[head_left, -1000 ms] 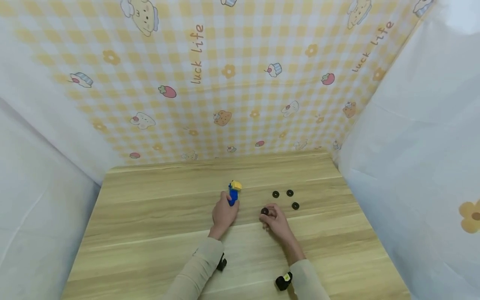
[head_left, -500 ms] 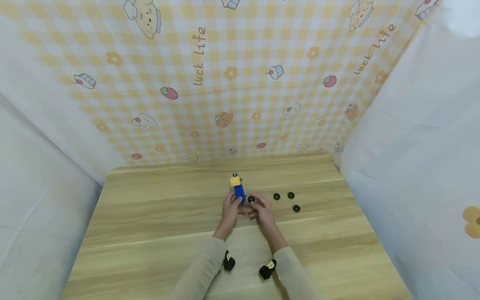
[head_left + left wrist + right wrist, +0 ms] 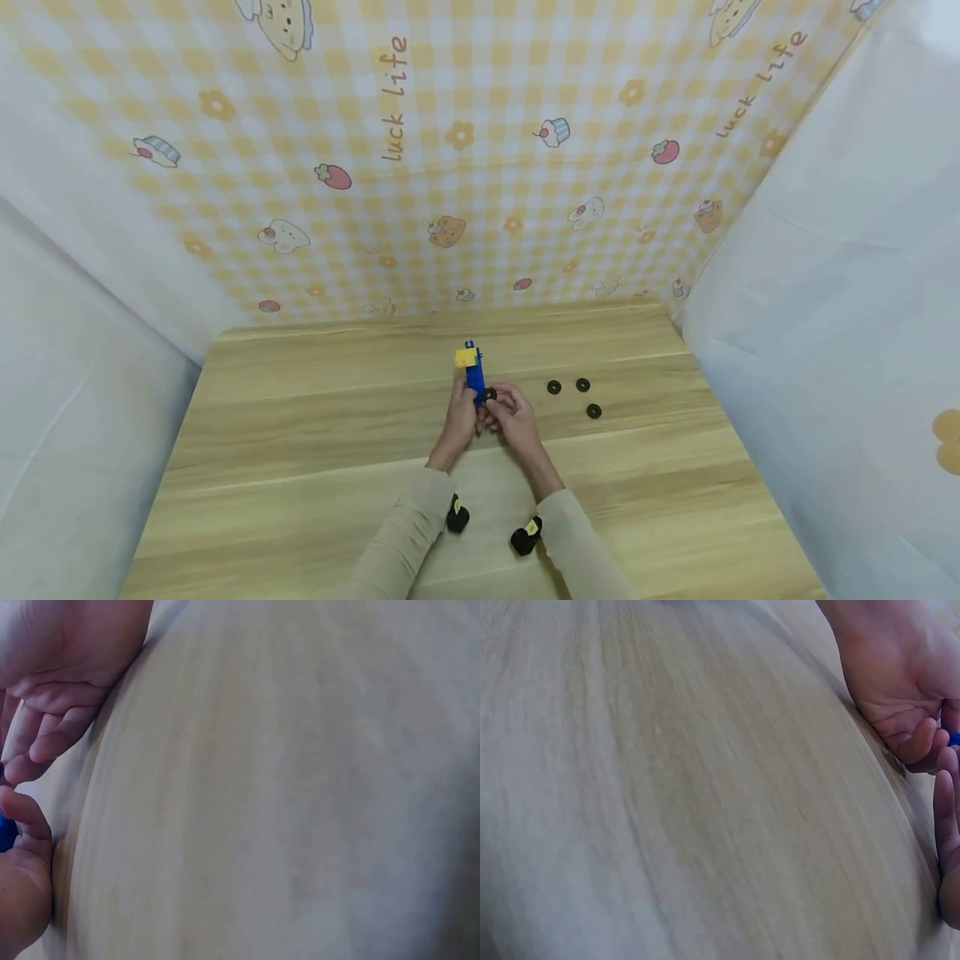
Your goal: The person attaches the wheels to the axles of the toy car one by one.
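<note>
In the head view my left hand [image 3: 459,422] grips the near end of a toy vehicle body with a long blue base [image 3: 475,377] and a yellow block [image 3: 466,357] near its far end. Small pegs stick out at the body's sides. My right hand [image 3: 516,415] pinches a small black toy tire [image 3: 490,394] between thumb and finger, right at the body's near right side. Both hands sit close together, fingertips nearly meeting. The wrist views catch only the hands' edges and slivers of blue; the tire is hidden there.
To the right on the wooden table [image 3: 315,417] lie three more black tires, a left one [image 3: 554,387], a far one [image 3: 582,385] and a near one [image 3: 594,411]. A yellow checked cloth [image 3: 420,192] hangs behind, with white sheets at both sides.
The right hand has carried its tire leftward to the blue body. My left hand has turned the toy so its yellow block points away, and the hands have come together.
</note>
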`<state>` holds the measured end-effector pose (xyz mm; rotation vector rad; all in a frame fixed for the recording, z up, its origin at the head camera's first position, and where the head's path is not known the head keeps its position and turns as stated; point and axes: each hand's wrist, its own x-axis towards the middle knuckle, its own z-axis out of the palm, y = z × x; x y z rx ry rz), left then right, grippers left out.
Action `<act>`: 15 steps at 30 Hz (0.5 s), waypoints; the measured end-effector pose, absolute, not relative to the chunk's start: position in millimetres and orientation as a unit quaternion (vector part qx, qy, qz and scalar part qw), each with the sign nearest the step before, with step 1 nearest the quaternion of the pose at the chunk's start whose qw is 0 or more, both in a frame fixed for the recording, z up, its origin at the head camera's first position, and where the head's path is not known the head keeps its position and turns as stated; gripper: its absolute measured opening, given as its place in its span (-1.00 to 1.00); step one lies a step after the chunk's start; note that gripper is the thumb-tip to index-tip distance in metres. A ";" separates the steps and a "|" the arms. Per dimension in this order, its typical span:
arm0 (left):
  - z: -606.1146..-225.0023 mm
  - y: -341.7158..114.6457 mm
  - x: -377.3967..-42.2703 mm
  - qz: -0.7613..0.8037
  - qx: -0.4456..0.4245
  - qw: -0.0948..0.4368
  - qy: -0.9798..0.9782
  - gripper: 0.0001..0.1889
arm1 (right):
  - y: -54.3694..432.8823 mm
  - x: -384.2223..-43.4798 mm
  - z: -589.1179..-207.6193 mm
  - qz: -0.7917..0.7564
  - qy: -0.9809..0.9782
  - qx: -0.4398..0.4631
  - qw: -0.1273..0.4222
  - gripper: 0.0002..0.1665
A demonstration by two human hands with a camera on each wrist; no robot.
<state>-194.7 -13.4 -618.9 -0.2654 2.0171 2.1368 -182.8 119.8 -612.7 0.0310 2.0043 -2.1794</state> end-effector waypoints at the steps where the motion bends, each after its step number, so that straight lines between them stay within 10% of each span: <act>1: -619.2 -13.0 -194.8 0.721 -0.090 0.098 0.680 -0.63 | 120.1 -182.9 -614.1 -0.732 0.675 0.011 0.091 -0.53; 15: -621.8 -13.1 -189.4 0.687 -0.063 0.085 0.718 -0.60 | 121.8 -180.9 -627.3 -0.704 0.708 -0.003 0.055 -0.58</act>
